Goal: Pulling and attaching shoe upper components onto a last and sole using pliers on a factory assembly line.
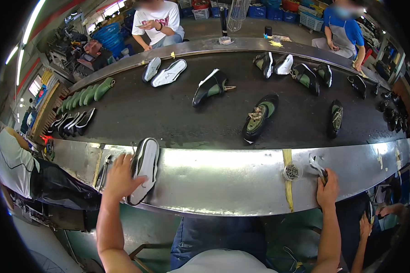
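Note:
A black shoe with a white underside (147, 161) lies sole up on the metal ledge (214, 182) in front of me. Beside it is my left hand (120, 179), its fingers stretched out and its thumb over the sole. Whether the fingertips press on the shoe's side I cannot tell. Farther right, my right hand (328, 190) is closed round the dark handles of metal pliers (316, 164), whose jaws point away from me. A clear cup of small metal tacks (292, 171) stands just left of the pliers.
Another metal tool (103, 170) lies left of my left hand. Black and green shoes (261, 116) are scattered over the dark belt (168, 113), with green shoe forms (91, 93) at left. People sit across and on both sides.

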Available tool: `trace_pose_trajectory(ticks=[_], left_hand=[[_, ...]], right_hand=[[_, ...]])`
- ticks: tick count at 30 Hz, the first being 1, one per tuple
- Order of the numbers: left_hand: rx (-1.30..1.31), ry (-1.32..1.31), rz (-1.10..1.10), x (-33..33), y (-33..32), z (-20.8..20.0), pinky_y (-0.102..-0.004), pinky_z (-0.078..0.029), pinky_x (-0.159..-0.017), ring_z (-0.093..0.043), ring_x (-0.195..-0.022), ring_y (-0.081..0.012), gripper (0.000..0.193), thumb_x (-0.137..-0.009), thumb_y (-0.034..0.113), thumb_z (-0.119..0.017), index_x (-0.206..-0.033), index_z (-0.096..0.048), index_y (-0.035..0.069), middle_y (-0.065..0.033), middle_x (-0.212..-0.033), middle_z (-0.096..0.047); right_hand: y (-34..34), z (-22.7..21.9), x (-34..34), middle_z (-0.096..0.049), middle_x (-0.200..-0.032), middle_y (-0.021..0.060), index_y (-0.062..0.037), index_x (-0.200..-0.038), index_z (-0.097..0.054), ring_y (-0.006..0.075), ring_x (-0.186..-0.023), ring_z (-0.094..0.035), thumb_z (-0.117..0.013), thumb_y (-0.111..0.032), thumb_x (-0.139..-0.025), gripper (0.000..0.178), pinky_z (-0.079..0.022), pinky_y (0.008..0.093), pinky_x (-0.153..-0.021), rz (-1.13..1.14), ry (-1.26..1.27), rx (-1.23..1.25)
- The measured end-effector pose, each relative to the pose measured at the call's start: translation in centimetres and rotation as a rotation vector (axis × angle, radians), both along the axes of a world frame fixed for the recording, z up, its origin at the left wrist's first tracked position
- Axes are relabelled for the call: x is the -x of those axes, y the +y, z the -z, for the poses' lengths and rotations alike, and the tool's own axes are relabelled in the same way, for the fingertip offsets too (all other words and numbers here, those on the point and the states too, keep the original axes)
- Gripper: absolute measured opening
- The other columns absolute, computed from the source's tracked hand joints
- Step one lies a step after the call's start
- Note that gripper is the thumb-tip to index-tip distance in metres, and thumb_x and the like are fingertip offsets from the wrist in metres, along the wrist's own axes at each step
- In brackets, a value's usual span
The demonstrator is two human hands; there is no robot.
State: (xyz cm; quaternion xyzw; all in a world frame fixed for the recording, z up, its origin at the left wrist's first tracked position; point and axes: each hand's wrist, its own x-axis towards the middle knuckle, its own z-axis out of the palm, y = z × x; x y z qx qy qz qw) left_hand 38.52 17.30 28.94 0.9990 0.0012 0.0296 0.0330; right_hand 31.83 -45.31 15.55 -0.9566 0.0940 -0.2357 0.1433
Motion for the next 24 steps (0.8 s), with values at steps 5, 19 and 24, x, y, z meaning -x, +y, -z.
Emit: trace_pose_trajectory(ticks=[5, 19, 24], left_hand=[[0.174, -0.045, 0.181, -14.5, -9.6, 3.6, -0.0438, -0.036, -0.115, -0.039, -0.141, -0.0383, 0.083, -0.088, 0.048, -0.068, -0.145, -0.039, -0.005, -0.0272, -0.151, -0.039], [0.470, -0.128, -0.004, -28.3, -22.5, 15.4, -0.0431, -0.027, -0.120, -0.028, -0.146, -0.0424, 0.098, -0.089, 0.036, -0.070, -0.151, -0.012, -0.013, -0.0326, -0.156, -0.024], [0.597, -0.023, -0.086, -27.7, -25.6, 15.7, -0.0438, -0.028, -0.120, -0.023, -0.148, -0.0442, 0.095, -0.092, 0.034, -0.067, -0.151, -0.010, -0.013, -0.0342, -0.156, -0.020]], right_hand=[[0.0, 0.3, 0.3, -0.062, -0.116, 0.0185, -0.0047, -0.124, -0.056, 0.0395, -0.108, -0.060, -0.069, -0.009, -0.084, 0.043, -0.048, 0.0473, -0.092, 0.017, -0.014, -0.005], [0.6, 0.2, -0.2, -0.063, -0.114, 0.0182, -0.0042, -0.124, -0.057, 0.0382, -0.104, -0.062, -0.070, -0.007, -0.081, 0.045, -0.049, 0.0462, -0.090, -0.035, -0.044, -0.004], [-0.1, 0.7, 0.0, -0.062, -0.117, 0.0200, -0.0026, -0.125, -0.056, 0.0399, -0.107, -0.060, -0.068, -0.008, -0.084, 0.043, -0.048, 0.0456, -0.093, 0.000, -0.007, 0.048]])
